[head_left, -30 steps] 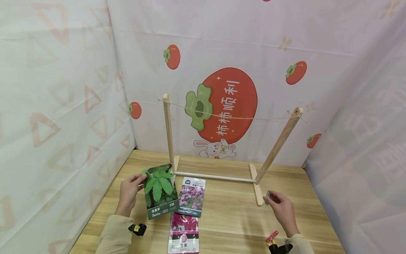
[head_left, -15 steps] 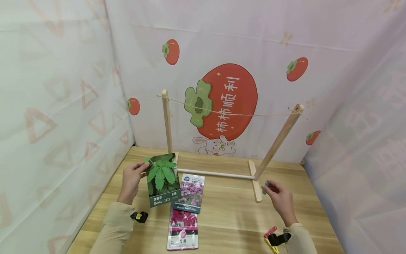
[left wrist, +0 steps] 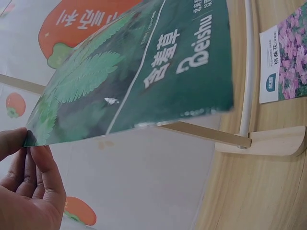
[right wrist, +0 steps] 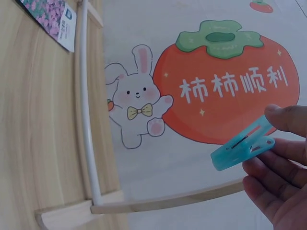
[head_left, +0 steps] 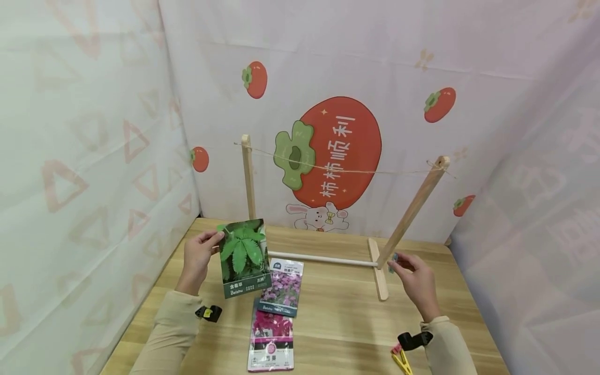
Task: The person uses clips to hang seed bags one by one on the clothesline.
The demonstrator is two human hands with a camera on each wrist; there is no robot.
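Pinching green seed packet [head_left: 244,258] upright, long axis near vertical, left hand [head_left: 199,255]; right hand [head_left: 414,281] pinching blue clip [right wrist: 242,148]

So the wooden rack [head_left: 323,258] sits toward the back of the table [head_left: 337,323], two posts with a string [head_left: 347,171] running between their tops, and the printed backdrop [head_left: 328,104] right behind it. Left hand [head_left: 199,255] is up over the table's left side, holding the fern seed packet [head_left: 244,258] in front of the rack's left post. On the table just below that packet lies a flower seed packet [head_left: 283,287], with another seed packet [head_left: 272,341] nearer the front edge, overlapping a bit. Right hand [head_left: 414,284] is by the rack's right foot, pinching a clothespin [right wrist: 242,148]. More clips [head_left: 400,358] lie at the front right, next to the right wrist.
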